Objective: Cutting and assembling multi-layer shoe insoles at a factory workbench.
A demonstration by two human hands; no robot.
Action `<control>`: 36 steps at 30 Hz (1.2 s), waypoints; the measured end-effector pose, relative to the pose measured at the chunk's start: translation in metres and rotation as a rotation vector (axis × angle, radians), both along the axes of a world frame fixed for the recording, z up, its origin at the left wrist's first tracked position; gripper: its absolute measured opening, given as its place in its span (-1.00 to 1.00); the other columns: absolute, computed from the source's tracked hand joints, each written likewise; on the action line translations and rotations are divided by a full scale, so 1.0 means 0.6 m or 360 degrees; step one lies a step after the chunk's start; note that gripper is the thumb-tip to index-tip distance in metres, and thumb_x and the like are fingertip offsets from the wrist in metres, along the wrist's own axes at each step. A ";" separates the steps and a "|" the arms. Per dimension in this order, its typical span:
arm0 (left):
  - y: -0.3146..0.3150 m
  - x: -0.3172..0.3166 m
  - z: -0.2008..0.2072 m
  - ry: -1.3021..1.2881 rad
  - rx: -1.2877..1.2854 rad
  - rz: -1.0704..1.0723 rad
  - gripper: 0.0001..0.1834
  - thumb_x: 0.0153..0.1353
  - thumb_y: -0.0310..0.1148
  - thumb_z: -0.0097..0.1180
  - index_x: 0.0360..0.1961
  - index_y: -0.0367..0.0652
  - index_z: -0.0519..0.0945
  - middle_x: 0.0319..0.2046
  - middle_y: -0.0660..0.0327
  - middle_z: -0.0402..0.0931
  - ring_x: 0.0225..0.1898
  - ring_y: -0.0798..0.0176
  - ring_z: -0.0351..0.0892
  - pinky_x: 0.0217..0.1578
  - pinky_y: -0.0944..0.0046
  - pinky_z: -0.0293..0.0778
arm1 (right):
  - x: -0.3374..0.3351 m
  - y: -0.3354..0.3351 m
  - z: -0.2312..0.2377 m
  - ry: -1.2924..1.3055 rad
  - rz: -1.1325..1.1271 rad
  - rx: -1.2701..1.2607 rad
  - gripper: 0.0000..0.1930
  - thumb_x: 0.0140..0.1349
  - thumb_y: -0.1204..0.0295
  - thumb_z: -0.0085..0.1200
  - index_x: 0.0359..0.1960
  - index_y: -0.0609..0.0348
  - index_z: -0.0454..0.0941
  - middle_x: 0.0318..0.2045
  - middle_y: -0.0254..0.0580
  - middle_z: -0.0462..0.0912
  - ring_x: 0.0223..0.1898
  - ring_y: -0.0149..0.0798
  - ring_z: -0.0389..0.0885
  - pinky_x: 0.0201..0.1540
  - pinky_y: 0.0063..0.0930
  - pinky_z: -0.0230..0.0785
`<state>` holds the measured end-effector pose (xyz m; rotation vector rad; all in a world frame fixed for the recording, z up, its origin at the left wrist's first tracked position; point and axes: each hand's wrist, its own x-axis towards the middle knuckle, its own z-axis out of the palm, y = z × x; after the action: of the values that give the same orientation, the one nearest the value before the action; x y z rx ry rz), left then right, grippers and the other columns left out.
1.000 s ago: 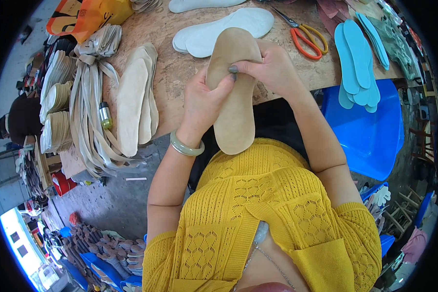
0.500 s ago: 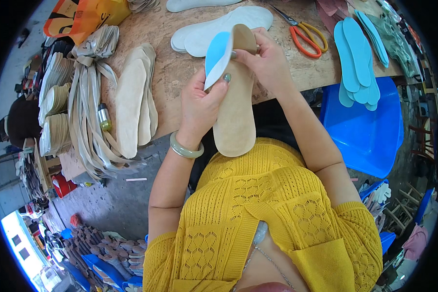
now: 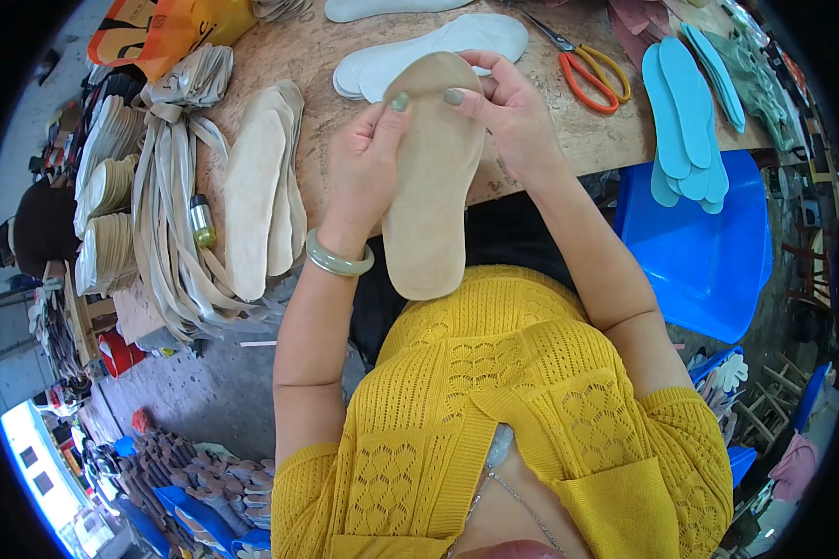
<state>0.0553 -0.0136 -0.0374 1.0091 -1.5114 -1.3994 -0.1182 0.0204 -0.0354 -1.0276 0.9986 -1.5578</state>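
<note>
Between both hands I hold a tan insole (image 3: 431,196), its wide toe end up and its heel hanging down toward my lap. My left hand (image 3: 368,158) grips its upper left edge, thumb on the tan face. On the upper right edge my right hand (image 3: 515,116) pinches it, thumb on the face and fingers behind. Past the insole's toe end, white insoles (image 3: 471,42) lie stacked on the table. To the left of my left hand rests a stack of cream insole-shaped pieces (image 3: 258,191).
Orange-handled scissors (image 3: 592,79) lie right of the white stack. Blue insoles (image 3: 685,116) overhang the table edge above a blue plastic tub (image 3: 694,252). At left are beige strips (image 3: 163,205), a small bottle (image 3: 202,222) and piled insole pieces (image 3: 107,196). An orange bag (image 3: 163,33) sits at the far left.
The toe end was folded back, showing a blue and white layer; now the tan face lies flat. My left hand has moved up and left along the edge.
</note>
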 end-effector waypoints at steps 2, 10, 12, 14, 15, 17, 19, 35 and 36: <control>0.001 -0.001 0.016 0.0133 0.0239 0.0004 -0.76 0.35 -0.30 0.02 -0.23 -0.25 0.61 -0.40 0.38 0.57 -0.36 0.57 0.45 -0.33 0.49 0.38 | -0.002 -0.003 -0.009 -0.0075 0.0063 0.0048 -0.62 0.24 0.51 0.12 0.08 0.26 0.39 -0.29 -0.30 0.64 -0.24 -0.52 0.56 -0.15 -0.64 0.40; -0.033 0.010 0.040 -0.0425 -0.0340 -0.0289 -0.66 0.33 -0.13 0.06 -0.28 -0.22 0.62 -0.58 0.41 0.47 -0.52 0.56 0.33 -0.50 0.47 0.29 | 0.005 0.007 0.004 0.0349 0.0032 0.0007 -0.68 0.28 0.49 0.07 0.06 0.24 0.46 -0.32 -0.29 0.65 -0.27 -0.51 0.58 -0.18 -0.62 0.44; -0.048 0.012 0.045 -0.0424 -0.0248 -0.0261 -0.66 0.32 -0.12 0.07 -0.32 -0.23 0.63 -0.62 0.41 0.43 -0.53 0.55 0.31 -0.51 0.45 0.28 | 0.007 0.001 0.005 0.0540 0.0008 -0.0028 -0.69 0.30 0.45 0.05 0.06 0.22 0.47 -0.33 -0.31 0.64 -0.28 -0.53 0.57 -0.22 -0.64 0.44; -0.058 0.007 0.041 -0.0422 -0.0158 -0.0237 -0.65 0.30 -0.12 0.08 -0.35 -0.24 0.63 -0.65 0.41 0.39 -0.55 0.55 0.29 -0.52 0.44 0.28 | 0.005 -0.006 0.010 0.0335 0.0092 0.0022 -0.68 0.30 0.44 0.05 0.07 0.24 0.47 -0.33 -0.31 0.64 -0.28 -0.54 0.57 -0.23 -0.64 0.44; -0.059 0.001 0.032 -0.0287 -0.0174 -0.0131 -0.64 0.31 -0.13 0.08 -0.39 -0.26 0.63 -0.66 0.42 0.37 -0.55 0.54 0.28 -0.53 0.43 0.27 | 0.004 -0.008 0.013 0.0129 0.0172 0.0075 -0.68 0.31 0.42 0.05 0.07 0.26 0.47 -0.33 -0.30 0.64 -0.29 -0.54 0.57 -0.25 -0.64 0.44; -0.064 -0.005 0.026 -0.0152 -0.0187 -0.0033 -0.62 0.31 -0.14 0.07 -0.42 -0.28 0.62 -0.67 0.43 0.35 -0.56 0.54 0.26 -0.53 0.42 0.27 | 0.004 -0.009 0.024 0.0061 0.0181 0.0141 -0.69 0.29 0.38 0.08 0.01 0.28 0.50 -0.36 -0.31 0.64 -0.32 -0.54 0.57 -0.27 -0.63 0.45; -0.069 -0.008 0.027 -0.0225 -0.0239 -0.0017 -0.62 0.32 -0.16 0.05 -0.39 -0.31 0.62 -0.65 0.41 0.40 -0.56 0.54 0.28 -0.52 0.41 0.27 | 0.001 -0.007 0.022 -0.0007 0.0184 0.0211 -0.68 0.28 0.33 0.12 -0.04 0.30 0.54 -0.39 -0.32 0.64 -0.35 -0.54 0.58 -0.30 -0.63 0.45; -0.095 -0.023 0.042 0.0348 0.0167 0.0141 -0.67 0.33 -0.21 0.04 -0.30 -0.31 0.62 -0.46 0.37 0.57 -0.47 0.55 0.45 -0.45 0.47 0.38 | -0.001 0.050 -0.015 0.0109 0.0340 0.0464 -0.75 0.28 0.34 0.12 -0.22 0.33 0.65 -0.41 -0.31 0.68 -0.43 -0.55 0.60 -0.35 -0.62 0.47; -0.076 -0.015 0.034 0.0150 0.0152 0.0113 -0.66 0.35 -0.19 0.01 -0.27 -0.31 0.61 -0.45 0.36 0.58 -0.46 0.53 0.47 -0.44 0.47 0.39 | -0.002 0.050 0.003 0.0019 0.0292 0.0545 -0.72 0.30 0.34 0.10 -0.19 0.37 0.62 -0.39 -0.26 0.69 -0.41 -0.50 0.64 -0.31 -0.59 0.52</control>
<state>0.0461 -0.0592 -0.0168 1.0306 -1.3386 -1.4595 -0.1193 0.0506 -0.0336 -0.8614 1.1012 -1.1829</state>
